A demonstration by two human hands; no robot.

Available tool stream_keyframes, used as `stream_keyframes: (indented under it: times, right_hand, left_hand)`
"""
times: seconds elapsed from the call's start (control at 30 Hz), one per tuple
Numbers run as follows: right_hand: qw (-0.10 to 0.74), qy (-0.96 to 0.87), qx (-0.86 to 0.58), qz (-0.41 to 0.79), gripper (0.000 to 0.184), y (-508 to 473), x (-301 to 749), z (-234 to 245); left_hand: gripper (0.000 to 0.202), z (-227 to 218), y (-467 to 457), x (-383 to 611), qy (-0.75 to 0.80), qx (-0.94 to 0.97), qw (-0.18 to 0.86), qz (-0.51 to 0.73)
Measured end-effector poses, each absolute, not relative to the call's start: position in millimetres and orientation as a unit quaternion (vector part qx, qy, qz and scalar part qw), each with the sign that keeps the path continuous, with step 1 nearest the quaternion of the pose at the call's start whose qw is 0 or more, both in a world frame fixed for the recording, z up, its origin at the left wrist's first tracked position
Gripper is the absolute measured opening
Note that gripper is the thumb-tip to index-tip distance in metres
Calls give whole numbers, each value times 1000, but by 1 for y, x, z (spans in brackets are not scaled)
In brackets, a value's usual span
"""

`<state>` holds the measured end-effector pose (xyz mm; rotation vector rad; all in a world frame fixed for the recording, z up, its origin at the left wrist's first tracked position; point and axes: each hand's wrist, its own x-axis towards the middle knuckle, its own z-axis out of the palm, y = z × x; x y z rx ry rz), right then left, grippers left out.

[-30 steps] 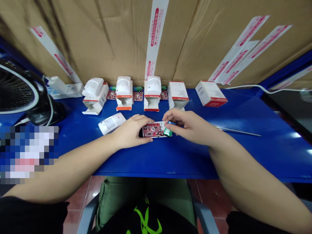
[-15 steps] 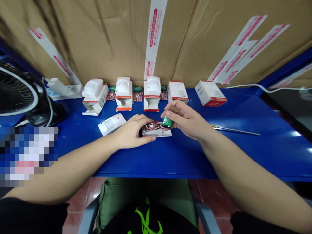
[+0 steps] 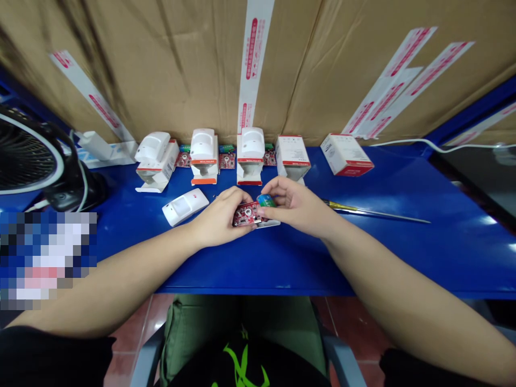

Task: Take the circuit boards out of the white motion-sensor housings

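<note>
Gripped the red circuit board [image 3: 245, 215] by its left end with the left hand [image 3: 217, 215], fingers closed on the edge, just over a white back plate [image 3: 271, 224] lying at the front middle of the blue surface [image 3: 250, 258]. Pinched a small green battery [image 3: 266, 201] in the fingertips of the right hand [image 3: 294, 207], right at the board's right end; could not tell whether touching it or just clear of it. Judged the board light, thin and stiff, yet fragile: best taken by its bare edges, never across the soldered parts or the pale round part on top. Judged the battery small, hard and smooth, apt to slip or roll if let go, so best held across its round body between thumb and forefinger. Judged the back plate a light, rigid plastic shell, liable to skate on the slick painted top unless pinned. Noted a white sensor cover [image 3: 185, 206] near the left hand, a yellow-handled screwdriver [image 3: 341, 207] just right of the right hand, and a row of boxed white sensors [image 3: 204, 156] along the back against cardboard cartons [image 3: 169, 64].
</note>
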<state>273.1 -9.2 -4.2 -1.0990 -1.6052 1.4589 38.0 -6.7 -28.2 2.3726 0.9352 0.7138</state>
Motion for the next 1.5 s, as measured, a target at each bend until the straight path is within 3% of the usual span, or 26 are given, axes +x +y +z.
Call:
stream_keyframes:
  times: [0.37, 0.63, 0.87, 1.1, 1.3, 1.5]
  right_hand:
    - [319, -669, -454, 494, 30, -13, 276, 0]
    - [320, -680, -432, 499, 36, -1, 307, 14]
    - [336, -723, -466, 382, 42, 11, 324, 6]
    - [175, -786, -411, 428, 39, 4, 336, 31]
    - [138, -869, -389, 272, 32, -1, 303, 15]
    - [96, -885, -409, 199, 41, -5, 294, 8]
  left_hand:
    - [56, -24, -8, 32, 336, 878, 244, 240]
    - [68, -20, -8, 31, 346, 874, 262, 217]
    - [108, 1, -6, 17, 383, 871, 292, 96]
    - [86, 10, -15, 20, 414, 881, 223, 51]
    - [80, 7, -24, 33, 458, 869, 176, 66]
    - [81, 4, -24, 34, 474, 859, 177, 80]
